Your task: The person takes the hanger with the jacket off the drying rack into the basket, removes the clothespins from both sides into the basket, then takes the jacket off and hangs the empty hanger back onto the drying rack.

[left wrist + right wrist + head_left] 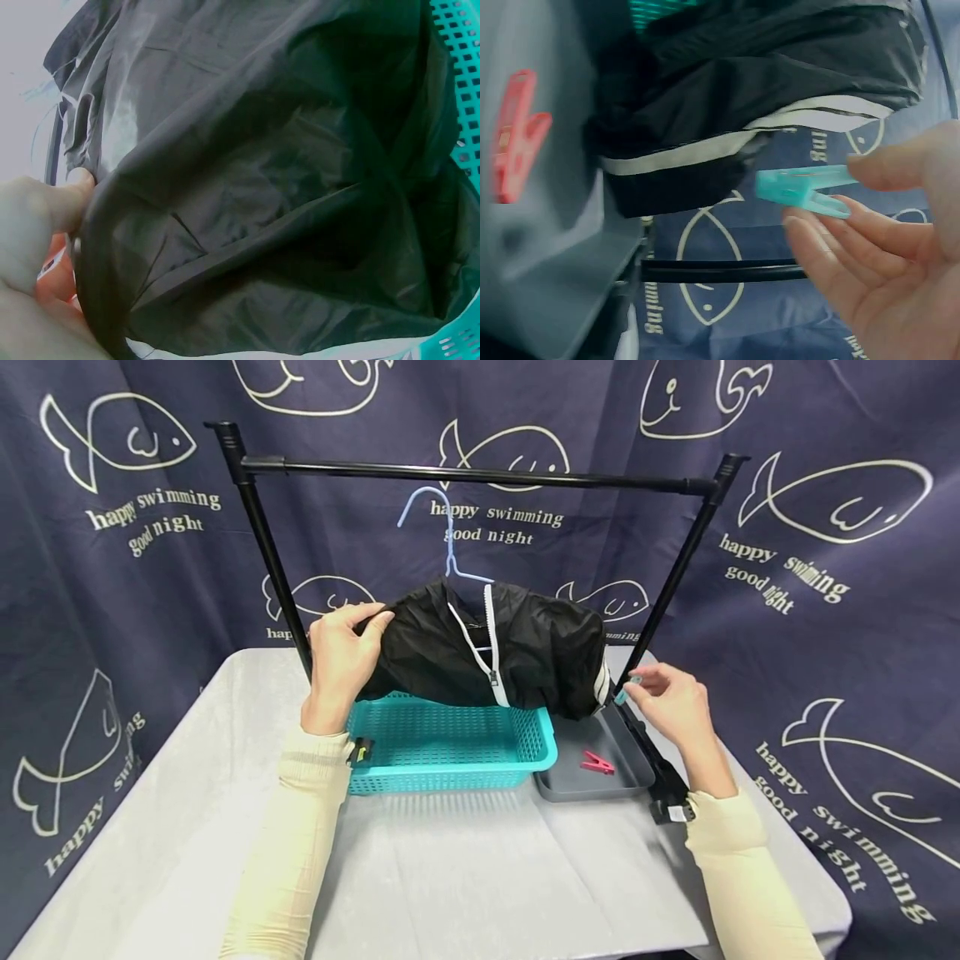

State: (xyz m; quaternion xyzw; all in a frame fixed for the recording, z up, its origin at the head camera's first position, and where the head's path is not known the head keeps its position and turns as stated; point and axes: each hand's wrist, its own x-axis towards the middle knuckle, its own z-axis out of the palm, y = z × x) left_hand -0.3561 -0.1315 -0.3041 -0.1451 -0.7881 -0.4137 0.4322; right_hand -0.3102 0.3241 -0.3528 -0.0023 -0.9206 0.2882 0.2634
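A black jacket (427, 647) with a white-edged zipper sits on a blue hanger (451, 539), whose hook shows just below the bar in the head view. My left hand (341, 652) pinches the jacket near its left end, thumb on the cloth; the left wrist view is mostly filled by dark fabric. On the other side, my right hand (675, 702) holds a teal clothespin (802, 187) between thumb and fingers. The clothespin's tip is close to the white-striped sleeve end (682, 154); whether they touch I cannot tell.
A black rack (480, 475) spans above the jacket. Beneath the cloth stands a turquoise basket (442, 777). To its right, a grey tray (558, 787) holds a red clothespin (597, 763). Everything stands on a white-covered table (465, 868) before a printed curtain.
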